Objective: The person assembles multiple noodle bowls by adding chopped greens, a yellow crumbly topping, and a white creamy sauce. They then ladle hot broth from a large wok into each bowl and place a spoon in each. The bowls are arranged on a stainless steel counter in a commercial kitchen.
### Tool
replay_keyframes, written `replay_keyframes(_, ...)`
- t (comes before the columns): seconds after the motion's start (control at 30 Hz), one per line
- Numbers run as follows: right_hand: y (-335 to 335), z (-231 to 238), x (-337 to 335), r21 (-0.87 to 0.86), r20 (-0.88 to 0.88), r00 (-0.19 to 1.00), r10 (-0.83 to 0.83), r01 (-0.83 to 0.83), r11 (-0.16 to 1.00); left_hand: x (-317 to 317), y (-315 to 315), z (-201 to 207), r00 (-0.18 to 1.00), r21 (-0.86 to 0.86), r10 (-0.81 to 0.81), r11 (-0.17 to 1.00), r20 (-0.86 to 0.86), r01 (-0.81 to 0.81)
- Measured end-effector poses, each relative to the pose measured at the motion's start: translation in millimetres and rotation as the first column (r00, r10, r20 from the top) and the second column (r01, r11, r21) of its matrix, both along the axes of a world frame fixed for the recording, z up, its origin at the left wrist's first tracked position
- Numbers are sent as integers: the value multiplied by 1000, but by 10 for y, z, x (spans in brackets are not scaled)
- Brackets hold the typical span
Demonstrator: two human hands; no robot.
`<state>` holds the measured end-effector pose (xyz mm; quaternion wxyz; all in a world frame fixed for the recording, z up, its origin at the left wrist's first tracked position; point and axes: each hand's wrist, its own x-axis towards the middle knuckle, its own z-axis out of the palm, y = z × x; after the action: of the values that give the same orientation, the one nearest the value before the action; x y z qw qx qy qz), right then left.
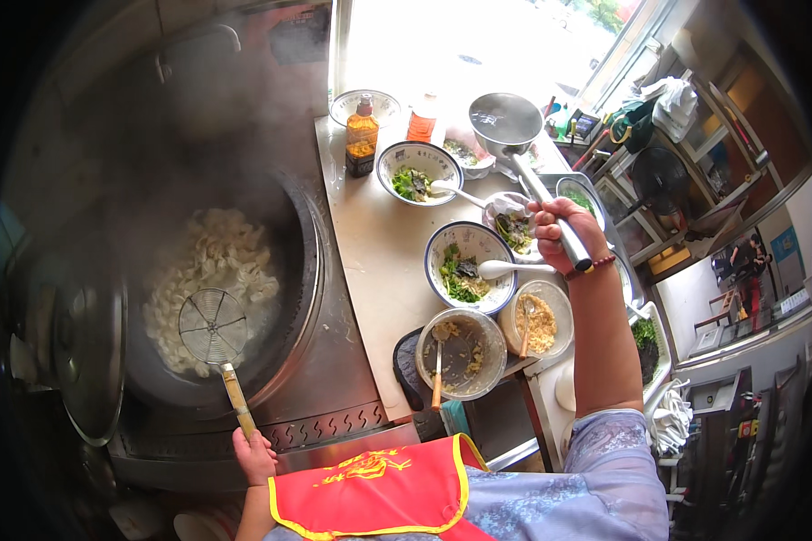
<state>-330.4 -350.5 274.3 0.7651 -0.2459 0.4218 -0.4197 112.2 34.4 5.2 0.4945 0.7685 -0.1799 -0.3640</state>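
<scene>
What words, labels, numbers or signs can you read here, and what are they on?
I won't copy words out, but here's where writing shows:
Red apron: yellow characters and an emblem, tilted.
Upper patterned bowl: marks inside the rim, too small to read.
Lower patterned bowl: the same, too small.
Amber bottle: dark label, too small.
White sign, far right: too small.
Skimmer and metal ladle: none that I can see.

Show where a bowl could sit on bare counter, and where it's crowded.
Bare: the counter's left strip, this side of the amber bottle, between the wok and the nearer greens bowl. Crowded: right of that bowl, where the white spoon, clear tub and right hand bunch together.
</scene>
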Motion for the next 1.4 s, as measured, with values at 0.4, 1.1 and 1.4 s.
replay_keyframes(0.4,-798,-291,-399,82,-222,974,-42,61,995,-38,-29,-12,995,40,97,994,30,-98)
replay_keyframes(1.1,-1072,-394,-410,-62,-467,870,-159,147,987,-74,-37,-22,993,39,106,993,51,-108)
replay_keyframes(1.4,-1139,-401,-480,6,-215,966,-142,146,989,-76,-32,-52,992,33,115,993,48,-117)
